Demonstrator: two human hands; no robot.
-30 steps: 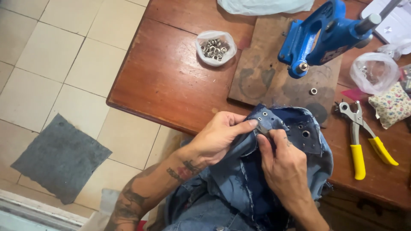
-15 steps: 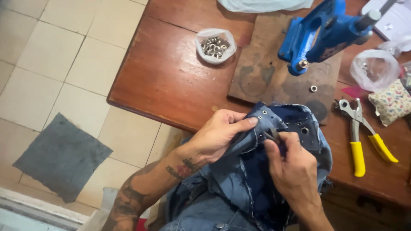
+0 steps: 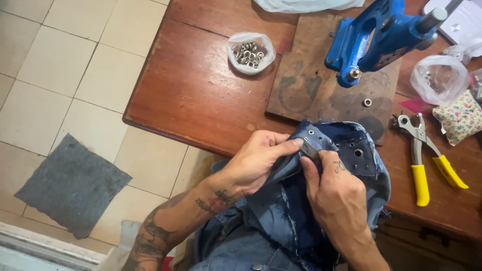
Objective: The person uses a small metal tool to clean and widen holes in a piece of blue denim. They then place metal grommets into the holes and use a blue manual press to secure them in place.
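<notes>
In the head view, the left hand [image 3: 256,163] pinches the edge of a blue denim garment [image 3: 331,150] between thumb and fingertips, while the right hand [image 3: 336,193] grips the same edge just beside it, fingers closed on the fabric. The denim, studded with metal eyelets, lies over the near edge of the wooden table [image 3: 196,85], in front of a blue hand press [image 3: 376,37] on its board. A bag of eyelets [image 3: 250,51] sits well apart to the left, and yellow-handled pliers [image 3: 427,155] lie near on the right.
</notes>
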